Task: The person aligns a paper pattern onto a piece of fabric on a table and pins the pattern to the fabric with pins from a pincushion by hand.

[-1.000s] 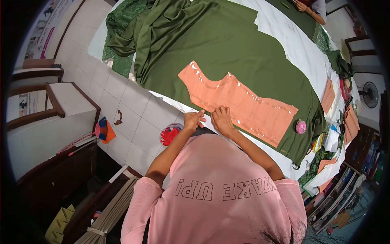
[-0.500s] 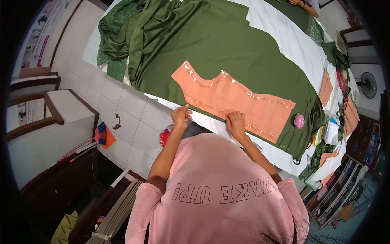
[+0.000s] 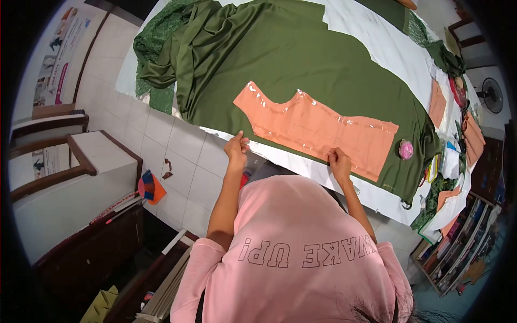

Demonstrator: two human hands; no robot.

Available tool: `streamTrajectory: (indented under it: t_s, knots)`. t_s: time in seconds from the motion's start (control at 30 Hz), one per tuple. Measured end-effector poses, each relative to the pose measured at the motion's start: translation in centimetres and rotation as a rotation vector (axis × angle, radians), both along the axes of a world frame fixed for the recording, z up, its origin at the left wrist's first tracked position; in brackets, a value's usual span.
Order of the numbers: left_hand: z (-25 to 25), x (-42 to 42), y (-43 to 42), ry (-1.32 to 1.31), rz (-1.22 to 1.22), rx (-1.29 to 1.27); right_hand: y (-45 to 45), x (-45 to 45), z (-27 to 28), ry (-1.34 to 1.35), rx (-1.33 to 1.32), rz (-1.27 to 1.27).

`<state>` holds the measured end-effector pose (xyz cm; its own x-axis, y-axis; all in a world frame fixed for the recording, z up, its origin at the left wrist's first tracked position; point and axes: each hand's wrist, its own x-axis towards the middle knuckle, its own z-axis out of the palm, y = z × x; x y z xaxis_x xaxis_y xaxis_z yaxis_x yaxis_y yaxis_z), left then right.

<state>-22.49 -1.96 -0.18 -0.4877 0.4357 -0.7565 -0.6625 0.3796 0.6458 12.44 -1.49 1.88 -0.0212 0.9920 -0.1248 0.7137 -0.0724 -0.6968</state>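
Note:
Green fabric point(image 3: 301, 59) lies spread over the white-covered table, bunched in folds at its left. An orange paper pattern piece point(image 3: 318, 126) with shiny tape along its edges rests flat on it, near the front edge. My left hand point(image 3: 236, 149) is closed in a pinch at the fabric's front edge, just left of the pattern piece. My right hand point(image 3: 339, 163) has its fingers pinched on the fabric edge, beside the pattern's lower side. A pink round object point(image 3: 406, 149), perhaps a pincushion, sits on the fabric right of the pattern.
Dark green lace point(image 3: 148, 59) hangs at the table's left end. More orange pattern pieces point(image 3: 437, 102), papers and scraps crowd the right side. A fan point(image 3: 490, 94) stands beyond. Part of another person's arm point(image 3: 407, 4) shows at the top. A wooden cabinet point(image 3: 102, 151) stands left.
My right hand has slid right along the fabric's front edge. My left hand has moved a little left, away from the pattern's corner. The view has shifted slightly.

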Motion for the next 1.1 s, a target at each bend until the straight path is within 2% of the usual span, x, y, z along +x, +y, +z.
streamTrajectory:
  t_s: [0.07,0.17,0.33,0.43,0.47,0.57,0.7,0.77,0.9,1.1]
  knots:
    - [0.0,-0.8,-0.2,-0.006,0.032,-0.009,-0.3,0.8,-0.2,-0.008,-0.012,-0.058]
    - [0.2,-1.3,-0.2,0.209,-0.090,-0.022,-0.5,2.4,-0.7,-0.097,-0.015,-0.277]
    - [-0.3,-1.0,-0.4,0.319,-0.132,-0.050,-1.9,6.5,-2.2,-0.068,0.090,-0.501]
    - [-1.8,-1.0,-0.5,0.943,-0.235,0.014,-2.6,7.8,-2.4,0.098,0.062,-0.515]
    - [-1.8,-0.8,-0.3,0.930,-0.245,0.026,-2.8,8.2,-2.6,0.086,0.071,-0.528]
    - [-1.0,-0.1,0.1,0.771,-0.545,0.023,-3.5,8.4,-3.4,0.056,0.019,-0.494]
    - [1.4,2.0,1.1,0.563,-0.585,0.030,-2.2,5.0,-1.1,0.086,-0.020,-0.386]
    - [1.5,2.3,1.3,0.541,-0.592,0.025,-1.1,2.9,0.3,-0.077,-0.191,-0.196]
    - [1.1,2.6,1.6,0.487,-0.631,0.005,0.7,-0.6,1.6,-0.130,-0.351,-0.154]
    - [1.1,2.1,1.8,0.435,-0.647,0.069,1.6,-3.0,0.5,-0.219,-0.295,-0.083]
